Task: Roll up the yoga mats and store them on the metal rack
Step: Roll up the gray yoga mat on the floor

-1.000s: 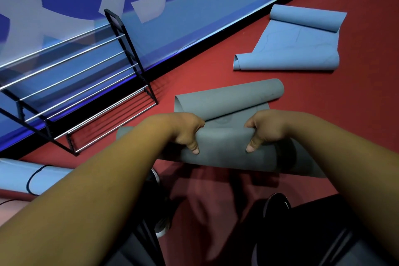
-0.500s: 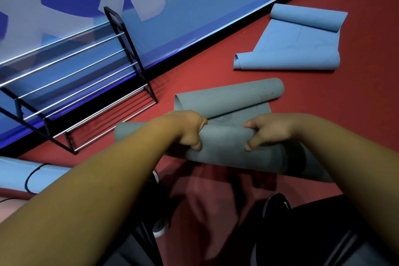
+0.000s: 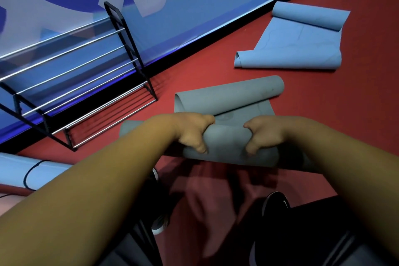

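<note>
grey mat (image 3: 226, 142) rolled further, flat part shorter

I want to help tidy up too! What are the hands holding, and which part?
The left hand and right hand both grip the grey yoga mat, curled round its near rolled-up end, side by side near the roll's middle.

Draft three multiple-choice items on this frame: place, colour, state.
1. Where does the black-framed metal rack with chrome bars stand?
A. Beside the blue wall
B. Mid-floor
C. On a mat
2. What colour is the rubber yoga mat gripped by the left hand and right hand?
A. Red
B. Grey
C. Green
3. How does the light-blue yoga mat at far right lie?
A. Fully rolled
B. On the rack
C. Partly unrolled, both ends curled
1A, its frame stands along the wall; 2B, the gripped roll is grey; 3C, a flat middle lies between two curls.
</note>
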Motion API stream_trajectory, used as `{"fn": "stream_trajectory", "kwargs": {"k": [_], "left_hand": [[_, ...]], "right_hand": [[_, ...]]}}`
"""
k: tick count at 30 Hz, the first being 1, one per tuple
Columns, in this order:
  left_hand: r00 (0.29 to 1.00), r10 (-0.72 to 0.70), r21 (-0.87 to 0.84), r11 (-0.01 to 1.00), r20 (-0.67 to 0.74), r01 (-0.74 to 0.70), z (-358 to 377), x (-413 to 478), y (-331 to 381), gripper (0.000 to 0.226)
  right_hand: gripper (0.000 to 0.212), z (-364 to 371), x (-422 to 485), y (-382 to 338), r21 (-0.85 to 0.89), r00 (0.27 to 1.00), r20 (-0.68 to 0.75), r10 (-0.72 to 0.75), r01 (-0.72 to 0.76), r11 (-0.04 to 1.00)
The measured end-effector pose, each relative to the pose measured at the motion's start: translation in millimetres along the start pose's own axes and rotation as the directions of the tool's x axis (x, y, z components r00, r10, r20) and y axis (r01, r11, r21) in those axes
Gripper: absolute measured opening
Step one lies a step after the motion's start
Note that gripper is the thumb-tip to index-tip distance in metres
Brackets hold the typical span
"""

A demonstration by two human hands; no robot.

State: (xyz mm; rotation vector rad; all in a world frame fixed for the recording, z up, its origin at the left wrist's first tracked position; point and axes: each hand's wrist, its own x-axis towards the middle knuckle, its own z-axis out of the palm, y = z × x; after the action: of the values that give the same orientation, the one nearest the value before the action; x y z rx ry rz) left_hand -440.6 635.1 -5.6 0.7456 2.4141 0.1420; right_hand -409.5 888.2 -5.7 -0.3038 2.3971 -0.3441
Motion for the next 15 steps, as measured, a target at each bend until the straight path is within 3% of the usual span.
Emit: {"fn": "stream_trajectory", "kwargs": {"k": [2, 4, 9, 12, 15], "left_hand": [[0.996, 0.007, 0.136, 0.991, -0.086, 0.005, -0.4, 0.6, 6.6, 0.081], [0.994, -0.007, 0.177, 0.984, -0.108, 0.026, -1.7, 1.2, 9.6, 0.074], [0.999, -0.042, -0.044, 0.998, -0.007, 0.042, -3.6, 1.6, 4.0, 0.053], [0.997, -0.061, -0.133, 0.989, 0.047, 0.067, -7.7, 3.0, 0.9, 0.05], [0.993, -0.067, -0.113, 0.99, 0.097, 0.078, -9.2, 5.2, 0.8, 0.053]], "right_hand": [[0.035, 0.3, 0.5, 4.8, 0.089, 1.0, 0.017, -0.003, 0.001, 0.996], [0.033, -0.6, -2.1, 4.8, 0.126, 0.999, 0.02, -0.026, 0.024, 0.992], [0.052, -1.0, -8.4, -8.8, -0.164, 0.987, -0.113, -0.11, 0.091, 0.982], [0.07, 5.5, -8.1, -16.8, -0.269, 0.966, -0.229, -0.12, 0.055, 0.962], [0.053, 6.5, -4.3, -19.3, -0.215, 0.969, -0.223, -0.11, 0.061, 0.975]]}}
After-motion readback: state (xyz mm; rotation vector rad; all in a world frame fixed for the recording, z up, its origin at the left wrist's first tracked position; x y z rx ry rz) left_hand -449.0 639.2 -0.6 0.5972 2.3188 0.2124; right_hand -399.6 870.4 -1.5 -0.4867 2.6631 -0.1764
